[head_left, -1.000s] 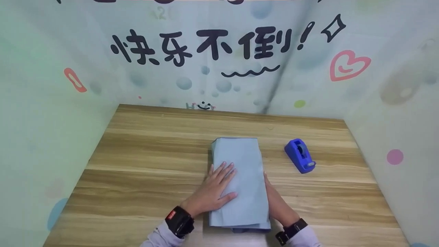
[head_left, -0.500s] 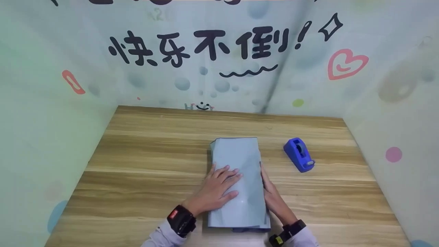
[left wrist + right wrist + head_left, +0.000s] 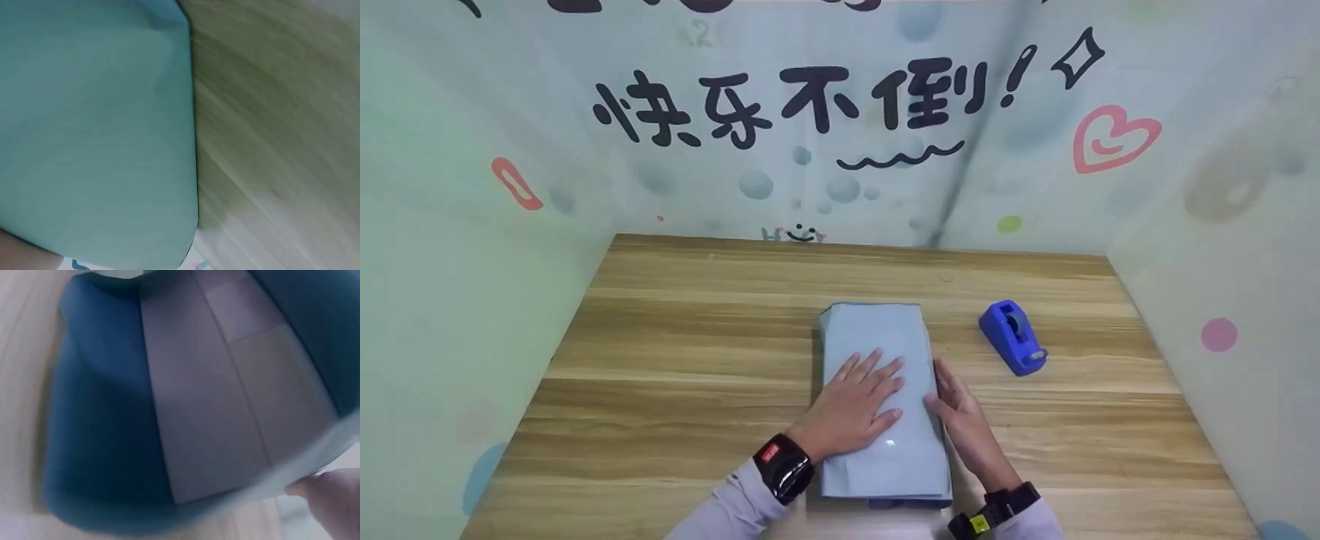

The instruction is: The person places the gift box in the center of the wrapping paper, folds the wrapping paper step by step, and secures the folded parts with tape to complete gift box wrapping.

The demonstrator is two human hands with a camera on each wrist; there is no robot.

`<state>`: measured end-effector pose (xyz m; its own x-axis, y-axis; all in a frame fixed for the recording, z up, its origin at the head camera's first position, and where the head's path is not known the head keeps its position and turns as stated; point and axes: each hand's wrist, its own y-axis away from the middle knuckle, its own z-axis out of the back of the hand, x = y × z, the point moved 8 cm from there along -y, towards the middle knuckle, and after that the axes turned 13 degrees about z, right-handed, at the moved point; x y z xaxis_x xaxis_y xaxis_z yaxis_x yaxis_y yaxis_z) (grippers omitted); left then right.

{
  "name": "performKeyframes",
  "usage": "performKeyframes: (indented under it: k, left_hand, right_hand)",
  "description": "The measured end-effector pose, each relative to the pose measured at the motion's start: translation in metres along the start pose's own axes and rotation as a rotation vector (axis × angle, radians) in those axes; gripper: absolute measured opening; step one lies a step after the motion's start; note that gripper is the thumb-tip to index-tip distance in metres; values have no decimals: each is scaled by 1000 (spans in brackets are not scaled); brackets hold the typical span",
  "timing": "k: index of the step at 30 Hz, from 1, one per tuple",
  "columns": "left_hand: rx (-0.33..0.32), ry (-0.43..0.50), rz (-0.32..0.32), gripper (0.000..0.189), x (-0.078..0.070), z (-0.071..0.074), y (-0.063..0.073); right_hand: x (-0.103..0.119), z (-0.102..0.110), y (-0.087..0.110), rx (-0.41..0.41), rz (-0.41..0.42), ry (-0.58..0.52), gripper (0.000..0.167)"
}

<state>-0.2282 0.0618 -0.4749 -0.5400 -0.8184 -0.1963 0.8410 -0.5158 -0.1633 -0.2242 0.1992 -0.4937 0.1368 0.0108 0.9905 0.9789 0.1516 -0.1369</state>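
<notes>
A long box wrapped in light blue paper (image 3: 877, 330) lies lengthwise on the wooden table (image 3: 682, 337). My left hand (image 3: 851, 409) rests flat on top of the paper, fingers spread. At the box's right side is my right hand (image 3: 969, 427); its fingers lie along that side and its thumb touches the top edge. In the right wrist view, the near end stands uncovered: a grey-brown box end (image 3: 197, 399) shows inside a loose blue paper edge (image 3: 95, 439), with the right thumb (image 3: 332, 498) at the paper. Smooth paper (image 3: 101, 129) fills much of the left wrist view.
A blue tape dispenser (image 3: 1012, 337) stands on the table to the right of the box. A pale printed backdrop (image 3: 675, 180) with dark lettering and bubble shapes encloses the table at the back and both sides.
My left hand has slid rightward toward the middle of the box's top. The right hand's thumb now shows on the top edge. The box has barely moved.
</notes>
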Motion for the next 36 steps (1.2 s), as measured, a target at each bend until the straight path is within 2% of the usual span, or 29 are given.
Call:
performKeyframes:
  k: [3,5,7,9,11,13,14,17,20,22,25,36]
  left_hand:
    - [20,1,-3,55,0,-1,1]
    - [27,1,-3,56,0,-2,1]
    - [33,-4,-2,57,0,-2,1]
    - [36,-11,2,58,0,-2,0]
    - [36,-14,3,58,0,-3,0]
    - [35,-13,3,58,0,-4,-1]
    - [33,-13,2,59,0,-5,-1]
    - [34,-9,3,59,0,-6,-2]
    - [38,-14,6,60,1,-7,-2]
    - [40,-15,7,60,1,-7,-2]
    - [35,-16,1,60,1,-7,-2]
    - [25,-3,2,58,1,-3,-1]
  right_hand:
    - [1,12,-5,-5,-9,47,54]
    - [1,29,-11,-51,-19,118,47]
    - [3,56,-17,-140,-9,267,39]
    - [6,88,-23,-249,12,469,34]
    - [9,121,-26,-364,13,679,34]
    - [8,148,-28,-426,-17,827,39]
    - [7,159,-29,-432,-39,871,43]
    - [3,179,-33,-377,-106,978,49]
    - [3,184,-39,-304,-114,1009,46]
    - [5,183,-42,-285,-98,1009,42]
    - [9,179,-45,-283,-70,1031,34]
    - [17,159,-49,-309,119,1273,20]
